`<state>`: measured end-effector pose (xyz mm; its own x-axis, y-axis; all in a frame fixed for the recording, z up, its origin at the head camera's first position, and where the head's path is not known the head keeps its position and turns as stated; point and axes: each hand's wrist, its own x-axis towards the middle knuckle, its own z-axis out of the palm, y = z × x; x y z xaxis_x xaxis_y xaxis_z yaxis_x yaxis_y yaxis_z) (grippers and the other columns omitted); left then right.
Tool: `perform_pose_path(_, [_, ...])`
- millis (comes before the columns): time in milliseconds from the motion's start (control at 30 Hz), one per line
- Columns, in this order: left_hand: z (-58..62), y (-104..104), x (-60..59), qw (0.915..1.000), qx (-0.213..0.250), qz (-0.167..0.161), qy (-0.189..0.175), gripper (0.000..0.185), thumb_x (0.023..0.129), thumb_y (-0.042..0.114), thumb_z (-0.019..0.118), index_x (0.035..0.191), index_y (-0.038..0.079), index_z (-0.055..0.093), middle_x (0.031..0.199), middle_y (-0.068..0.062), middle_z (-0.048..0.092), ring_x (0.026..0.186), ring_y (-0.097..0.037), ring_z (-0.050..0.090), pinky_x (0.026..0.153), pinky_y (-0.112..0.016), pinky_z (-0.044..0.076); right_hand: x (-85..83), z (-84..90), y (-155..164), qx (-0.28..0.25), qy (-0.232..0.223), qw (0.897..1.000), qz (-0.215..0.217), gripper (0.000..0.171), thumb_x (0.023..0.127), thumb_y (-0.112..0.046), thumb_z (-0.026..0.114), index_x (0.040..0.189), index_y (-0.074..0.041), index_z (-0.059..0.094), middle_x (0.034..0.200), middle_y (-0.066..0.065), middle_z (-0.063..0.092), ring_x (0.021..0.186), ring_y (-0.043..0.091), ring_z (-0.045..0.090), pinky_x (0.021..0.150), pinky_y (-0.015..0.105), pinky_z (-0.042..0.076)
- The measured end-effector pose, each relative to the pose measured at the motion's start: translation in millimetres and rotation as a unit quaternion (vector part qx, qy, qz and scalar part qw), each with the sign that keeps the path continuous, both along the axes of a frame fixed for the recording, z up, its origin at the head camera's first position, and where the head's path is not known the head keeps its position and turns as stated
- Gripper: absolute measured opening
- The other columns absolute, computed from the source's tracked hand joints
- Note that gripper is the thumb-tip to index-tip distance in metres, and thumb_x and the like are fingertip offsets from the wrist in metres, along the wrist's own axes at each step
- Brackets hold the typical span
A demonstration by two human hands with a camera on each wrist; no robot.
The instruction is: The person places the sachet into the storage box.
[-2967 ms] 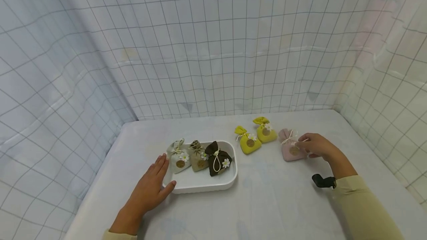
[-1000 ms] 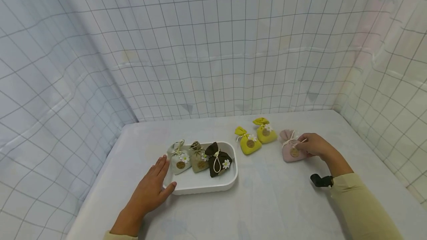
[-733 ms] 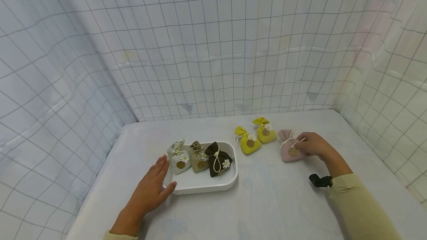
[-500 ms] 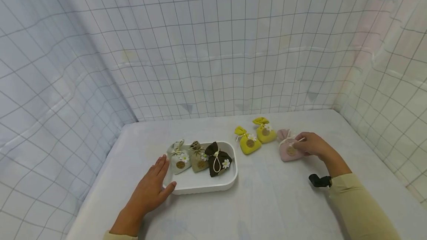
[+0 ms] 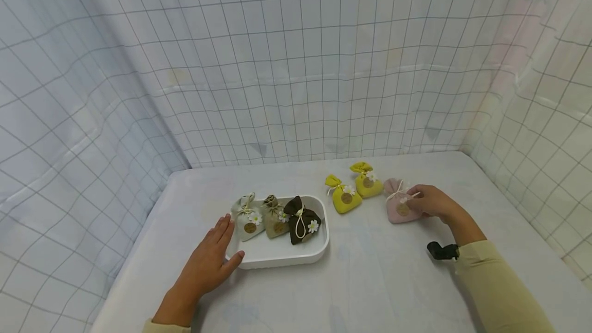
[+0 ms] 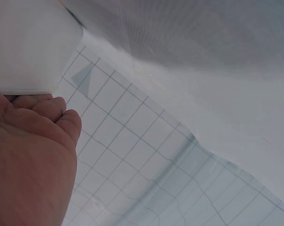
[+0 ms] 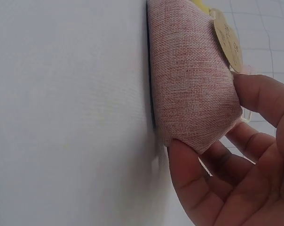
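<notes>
head: pink pouch [image 5: 399, 208] in right hand [image 5: 433, 202]

white tray [image 5: 287, 260]: left hand [image 5: 205, 258] blocks left rim; bare strip inside at front, reachable over front rim
tray back: pale grey pouch [image 5: 247, 222], tan pouch [image 5: 274, 227], dark brown pouch [image 5: 294, 229] side by side, little room between
tray right: narrow gap to front yellow pouch [image 5: 346, 205]
back yellow pouch [image 5: 372, 189]: just beside front one, tight between
pink pouch [image 5: 394, 211]: narrow gap to back yellow pouch; right hand [image 5: 435, 203] fills right side
table [image 5: 374, 271]: wide free lane between tray and right sleeve [image 5: 499, 281]
black wrist device [image 5: 441, 251]: juts into lane
grid cloth [image 5: 296, 91]: walls off back, left, right
</notes>
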<state>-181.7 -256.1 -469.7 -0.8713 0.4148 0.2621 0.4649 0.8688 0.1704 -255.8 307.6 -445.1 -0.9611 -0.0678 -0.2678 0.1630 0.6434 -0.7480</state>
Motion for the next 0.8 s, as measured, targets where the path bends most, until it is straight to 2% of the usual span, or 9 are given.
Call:
perform_pose_path(267, [1.1,-0.1,-0.1,1.0000,-0.003,-0.001,0.000,0.077,0.096,0.043,0.059,0.149,-0.008,0.036,0.159,-0.020,0.028,0.146,-0.037,0.026,0.112,-0.056,0.030,0.9,2.9,-3.3,-0.013,-0.004,1.000,-0.008,0.045,0.094,-0.021,0.066,0.127,0.006,0.052,0.126,0.027,0.056,0.096,0.027,0.059,0.075,0.037,0.055])
perform_pose_path(467, [-0.4,-1.3,0.1,0.9999,0.012,-0.009,0.008,0.077,0.096,0.041,0.061,0.149,-0.008,0.035,0.159,-0.020,0.028,0.146,-0.037,0.025,0.112,-0.056,0.029,-2.7,4.0,-3.5,-0.045,0.001,0.999,0.001,0.049,0.095,-0.021,0.066,0.131,0.007,0.049,0.122,0.024,0.058,0.091,0.024,0.062,0.078,0.038,0.056])
perform_pose_path(800, [1.0,-0.7,1.4,0.9998,0.015,-0.009,0.010,0.077,0.095,0.039,0.064,0.149,-0.009,0.035,0.159,-0.021,0.028,0.146,-0.038,0.026,0.112,-0.057,0.030,-4.7,19.6,-17.6,-0.065,0.024,0.997,0.020,0.050,0.096,-0.022,0.066,0.134,0.006,0.049,0.127,0.027,0.056,0.096,0.025,0.064,0.082,0.040,0.057])
